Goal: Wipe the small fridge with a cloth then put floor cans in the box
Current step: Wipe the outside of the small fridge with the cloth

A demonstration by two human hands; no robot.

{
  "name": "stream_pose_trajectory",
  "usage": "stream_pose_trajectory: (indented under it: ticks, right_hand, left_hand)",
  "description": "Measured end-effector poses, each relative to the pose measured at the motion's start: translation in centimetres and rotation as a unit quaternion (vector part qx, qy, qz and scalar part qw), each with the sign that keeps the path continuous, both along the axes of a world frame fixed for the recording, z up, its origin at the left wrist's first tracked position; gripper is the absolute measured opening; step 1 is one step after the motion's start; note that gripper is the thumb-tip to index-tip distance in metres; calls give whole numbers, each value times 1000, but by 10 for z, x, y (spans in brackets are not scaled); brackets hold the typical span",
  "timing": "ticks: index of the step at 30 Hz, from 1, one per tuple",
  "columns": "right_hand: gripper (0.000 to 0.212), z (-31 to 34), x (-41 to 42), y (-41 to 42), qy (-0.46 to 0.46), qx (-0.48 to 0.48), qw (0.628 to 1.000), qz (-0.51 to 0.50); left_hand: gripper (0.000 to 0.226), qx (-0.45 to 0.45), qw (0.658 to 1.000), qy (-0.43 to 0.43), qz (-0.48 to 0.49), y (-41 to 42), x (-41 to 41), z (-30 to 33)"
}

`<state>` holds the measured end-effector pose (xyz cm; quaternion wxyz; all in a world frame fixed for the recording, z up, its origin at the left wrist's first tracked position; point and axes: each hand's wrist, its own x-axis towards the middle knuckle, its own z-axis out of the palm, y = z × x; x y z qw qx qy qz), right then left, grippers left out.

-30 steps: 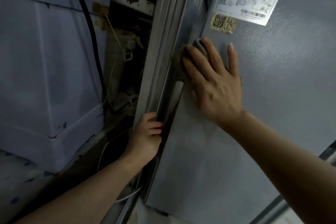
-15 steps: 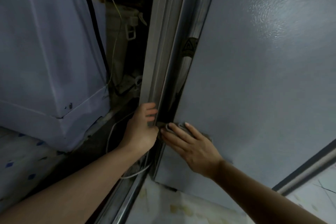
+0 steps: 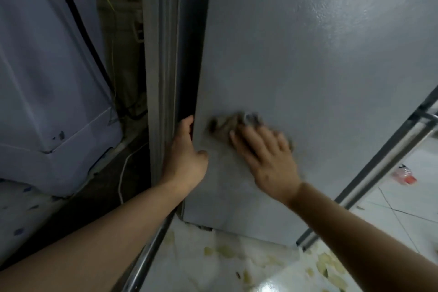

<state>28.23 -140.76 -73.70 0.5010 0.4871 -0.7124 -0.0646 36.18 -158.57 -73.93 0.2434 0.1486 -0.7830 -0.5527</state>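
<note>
The small fridge (image 3: 308,66) fills the middle and right of the view, its grey side panel facing me. My right hand (image 3: 267,156) lies flat on a brownish cloth (image 3: 227,123) and presses it against the lower part of that panel; the hand is blurred. My left hand (image 3: 187,156) grips the panel's left edge, fingers curled into the dark gap beside it. A red and clear can or bottle (image 3: 404,176) lies on the floor at the right edge. No box is in view.
A white appliance (image 3: 47,78) with a black cable stands at the left. A grey frame (image 3: 161,54) runs beside the fridge edge. Metal bars (image 3: 369,175) cross at the right. The tiled floor (image 3: 237,263) below carries yellowish scraps; a white cord (image 3: 122,173) lies in the gap.
My right hand has slid the cloth rightward from the fridge's left edge onto the panel, after coming down from near the top label. The view has tilted lower. My left hand keeps its grip.
</note>
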Motion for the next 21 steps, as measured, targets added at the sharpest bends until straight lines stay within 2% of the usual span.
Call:
stream_pose_trajectory:
  ticks: [3,5,7,10,12,13,15,16,19,21]
  right_hand:
    - [43,-34,6,28,-32,148,988,-5]
    - [39,-21,3,39,-54,154,986,28]
    - [38,11,-3,49,-41,89,994,51]
    - [36,67,-15,69,1,-65,998,22]
    - [32,83,-20,77,16,-158,987,9]
    - [34,79,-20,78,11,-175,984,18]
    - [36,50,-17,83,-29,-156,986,45]
    - [29,30,-15,89,-43,-127,990,48]
    - [32,-17,-3,110,-90,-9,996,27]
    - [27,-24,2,117,-87,63,994,21]
  left_hand:
    - [76,-27,999,-18,7,7,3,2]
    - [79,-32,999,-31,5,11,5,5]
    - [82,-32,999,-43,7,16,6,9]
    - [81,-52,997,-50,32,24,3,15]
    - [82,-56,996,-50,52,30,-1,16]
    - [84,-52,996,-53,58,31,-2,16]
    - [88,-41,995,-60,64,34,-5,16]
    - [88,-37,995,-60,65,36,-5,17]
    - [86,-33,996,-55,63,37,-4,19]
    - [83,-38,996,-58,60,36,-1,20]
